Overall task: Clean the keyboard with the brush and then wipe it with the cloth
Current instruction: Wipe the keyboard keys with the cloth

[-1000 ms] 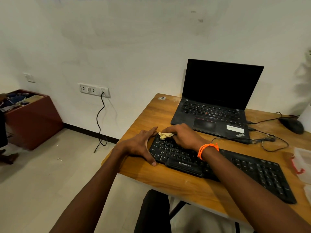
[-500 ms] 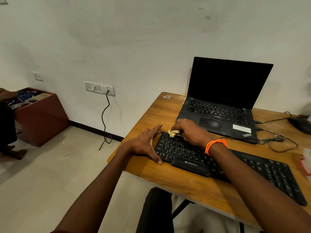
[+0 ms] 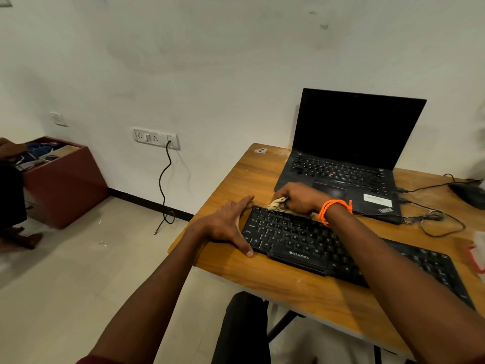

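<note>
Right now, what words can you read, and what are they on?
"ZEBRONICS": front edge of the keyboard.
"ThinkPad": corner of the laptop.
White sticker on the laptop: too blurred to read.
Key letters on both: mostly too small to read.

The keyboard (image 3: pixel 301 240) is black, long and flat, lying at a slant along the near part of a wooden desk, its left end nearest the desk's left edge; a white brand mark shows on its front lip. The cloth (image 3: pixel 277 203) is small, pale yellow, bunched up, and rests on the keyboard's far left corner.
</note>
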